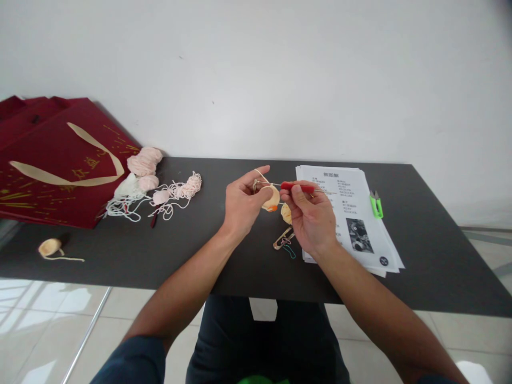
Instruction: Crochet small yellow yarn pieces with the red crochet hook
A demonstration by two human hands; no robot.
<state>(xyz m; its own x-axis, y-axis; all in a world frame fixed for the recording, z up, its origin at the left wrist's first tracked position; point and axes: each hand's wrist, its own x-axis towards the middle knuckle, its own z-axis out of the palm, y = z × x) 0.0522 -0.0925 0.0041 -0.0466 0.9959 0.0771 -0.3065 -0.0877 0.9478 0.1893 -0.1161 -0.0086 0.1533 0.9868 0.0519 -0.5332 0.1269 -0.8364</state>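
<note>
My left hand (241,205) pinches a small cream crochet piece (271,196) with an orange patch on its lower edge. A cream strand loops over the raised left index finger. In my right hand (315,220) is a red-handled crochet hook (288,185), held level, its thin metal shaft pointing left to the yarn at the top of the piece. Partly behind the right fingers lies a small pale-yellow yarn ball (285,214). Just below it on the table are a large metal safety pin (281,239) and small pink and teal stitch markers (288,249).
Printed sheets (360,213) lie under and beyond my right hand, with green thread snips (376,205) at their right edge. Leftward are pink and white yarn (144,162), loose pale yarn (192,185), dark red bags (52,160) and a small cream crocheted cup (49,247). A wall stands behind the table.
</note>
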